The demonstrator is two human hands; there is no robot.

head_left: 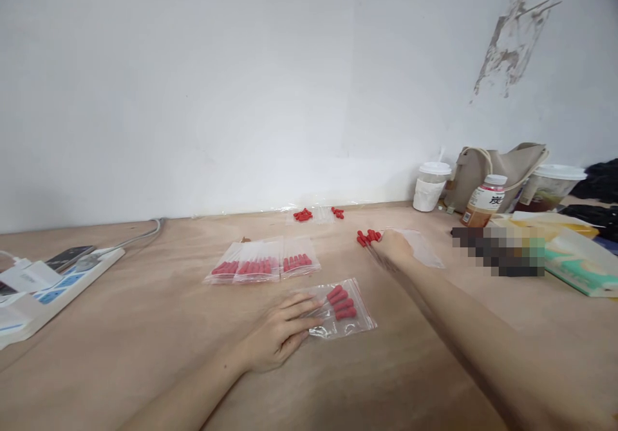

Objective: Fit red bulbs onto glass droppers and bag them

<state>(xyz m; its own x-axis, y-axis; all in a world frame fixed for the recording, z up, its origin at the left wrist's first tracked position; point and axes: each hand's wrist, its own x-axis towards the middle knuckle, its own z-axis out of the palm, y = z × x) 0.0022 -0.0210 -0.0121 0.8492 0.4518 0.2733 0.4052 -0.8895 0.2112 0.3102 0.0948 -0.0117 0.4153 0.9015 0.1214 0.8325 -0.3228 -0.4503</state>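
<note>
My left hand (284, 328) lies palm down with its fingers spread, the fingertips resting on the left part of a clear zip bag (318, 331). Inside that bag several red, peg-shaped pieces (344, 303) lie side by side. Farther out, my right hand (394, 249) reaches down to the table with fingers curled under, mostly hidden by the back of the hand. Against its left side is a small pile of loose red pieces (367, 238). A flat clear bag (427, 249) with no red pieces visible lies just right of that hand.
Three filled zip bags (261, 263) lie overlapping in a row left of centre. More red pieces (303, 215) lie on clear plastic by the wall. At right stand a lidded cup (429, 189), a bottle (485, 202) and a bag (506, 163); at left, a power strip (65, 283).
</note>
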